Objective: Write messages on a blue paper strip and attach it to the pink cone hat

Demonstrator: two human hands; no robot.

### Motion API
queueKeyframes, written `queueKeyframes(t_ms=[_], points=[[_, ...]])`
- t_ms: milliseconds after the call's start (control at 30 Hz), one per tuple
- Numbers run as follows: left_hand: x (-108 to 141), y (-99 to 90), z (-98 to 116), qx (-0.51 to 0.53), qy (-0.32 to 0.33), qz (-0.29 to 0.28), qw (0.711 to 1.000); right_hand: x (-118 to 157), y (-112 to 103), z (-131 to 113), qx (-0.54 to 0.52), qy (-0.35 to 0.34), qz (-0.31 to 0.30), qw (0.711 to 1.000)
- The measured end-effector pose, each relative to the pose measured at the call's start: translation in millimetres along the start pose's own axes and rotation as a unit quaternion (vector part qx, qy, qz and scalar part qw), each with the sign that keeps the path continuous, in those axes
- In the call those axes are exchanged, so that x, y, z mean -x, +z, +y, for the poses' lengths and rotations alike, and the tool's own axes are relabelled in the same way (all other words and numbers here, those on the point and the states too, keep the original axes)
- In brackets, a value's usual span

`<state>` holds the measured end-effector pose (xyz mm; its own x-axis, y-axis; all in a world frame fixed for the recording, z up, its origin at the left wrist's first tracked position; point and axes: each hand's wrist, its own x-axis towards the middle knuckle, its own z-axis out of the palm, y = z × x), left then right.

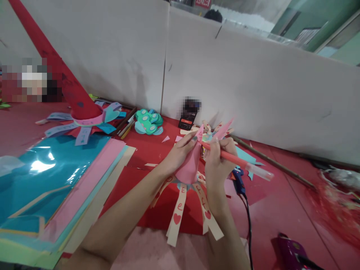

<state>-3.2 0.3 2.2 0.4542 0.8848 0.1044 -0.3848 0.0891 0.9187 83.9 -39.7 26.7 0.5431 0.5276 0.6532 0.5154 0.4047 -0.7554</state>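
Note:
A pink paper cone stands tilted in front of me, with my left hand wrapped round its upper part. Cream paper strips with red letters and hearts fan out from its base. In my right hand is a red marker, its clear cap on the back end. The marker's tip meets the cone just below its point, where small red marks show. Red paper lies under the strips.
At left stand a tall red paper cone with strips and a stack of coloured paper. Green paper cutouts and a phone are near the wall. At right lie a blue glue gun, its cord, a stick and a purple tool.

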Motion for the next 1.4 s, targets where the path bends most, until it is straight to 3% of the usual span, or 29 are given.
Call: queueKeyframes(t_ms=[767,1100,1400], points=[[2.9,1.0,1.1,0.018,0.002,0.007,1.000,0.4,-1.0,3.5,-0.008,0.001,0.006,1.000],[2.4,-2.6,1.7,0.017,-0.016,0.013,1.000,1.7,1.0,6.5,-0.071,0.077,-0.001,0.995],[1.2,-3.8,0.1,0.040,-0.019,0.006,0.999,1.3,1.9,10.3,-0.080,0.078,0.010,0.994]])
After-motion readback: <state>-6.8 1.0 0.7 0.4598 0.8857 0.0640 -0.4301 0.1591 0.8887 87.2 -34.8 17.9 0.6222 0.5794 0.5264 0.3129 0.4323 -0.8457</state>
